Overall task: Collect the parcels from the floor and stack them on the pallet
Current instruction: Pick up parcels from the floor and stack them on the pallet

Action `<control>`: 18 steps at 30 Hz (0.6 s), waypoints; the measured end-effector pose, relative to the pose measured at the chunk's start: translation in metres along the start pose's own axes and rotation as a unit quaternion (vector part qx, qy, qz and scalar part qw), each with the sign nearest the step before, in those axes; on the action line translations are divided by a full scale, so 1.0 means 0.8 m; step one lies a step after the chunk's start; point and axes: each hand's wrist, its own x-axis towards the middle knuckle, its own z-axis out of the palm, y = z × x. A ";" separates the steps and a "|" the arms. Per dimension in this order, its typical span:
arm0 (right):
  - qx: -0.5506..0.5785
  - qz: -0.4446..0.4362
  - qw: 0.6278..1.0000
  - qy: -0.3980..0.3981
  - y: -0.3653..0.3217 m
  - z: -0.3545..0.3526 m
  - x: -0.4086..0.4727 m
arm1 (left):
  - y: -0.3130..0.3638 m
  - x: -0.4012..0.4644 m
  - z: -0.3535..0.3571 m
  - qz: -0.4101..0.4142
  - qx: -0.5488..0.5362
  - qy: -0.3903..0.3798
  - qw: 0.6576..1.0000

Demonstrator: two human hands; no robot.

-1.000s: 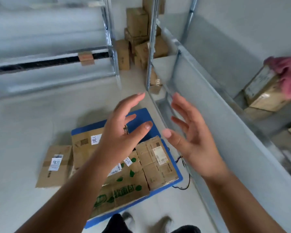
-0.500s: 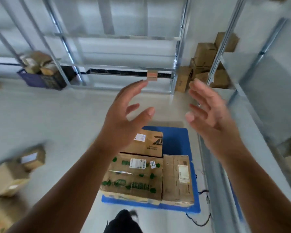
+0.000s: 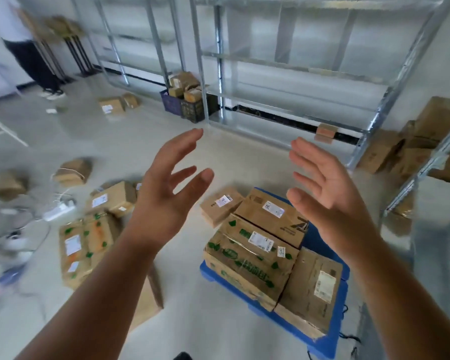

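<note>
Blue pallet (image 3: pixel 330 346): three boxes (image 3: pixel 257 258) stacked on it. Left of pallet: loose parcels (image 3: pixel 86 245) on floor, white power strip (image 3: pixel 59 209). Behind pallet: metal shelving (image 3: pixel 283 61). My left hand (image 3: pixel 164 201) and right hand (image 3: pixel 330 201): fingers spread, holding nothing.

Bare floor (image 3: pixel 140 141) open ahead; parcels (image 3: pixel 89 245) scattered left, pallet (image 3: pixel 325 346) near right, shelving (image 3: pixel 283 74) far.

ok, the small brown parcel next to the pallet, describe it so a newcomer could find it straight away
Start at the blue plastic pallet on the floor right of centre, loaded with three cardboard boxes. Off its far left corner lies a small plain brown cardboard parcel on the pale floor, against the stack. Unlike the green-printed carton beside it, it carries only one small white label and lies off the pallet.
</note>
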 end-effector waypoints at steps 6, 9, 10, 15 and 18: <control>0.024 -0.017 0.996 -0.080 -0.035 0.119 0.026 | 0.006 -0.068 -0.132 -0.029 0.020 0.093 0.995; 0.042 -0.020 0.989 -0.137 -0.055 0.196 0.040 | 0.012 -0.110 -0.196 -0.049 0.024 0.134 0.990; 0.048 -0.028 0.986 -0.159 -0.061 0.223 0.044 | 0.012 -0.127 -0.218 -0.056 0.027 0.147 0.987; 0.092 -0.055 0.963 -0.249 -0.077 0.365 0.047 | 0.009 -0.214 -0.320 -0.113 0.045 0.224 0.967; 0.114 -0.054 0.945 -0.302 -0.080 0.441 0.036 | 0.010 -0.264 -0.369 -0.137 0.061 0.265 0.952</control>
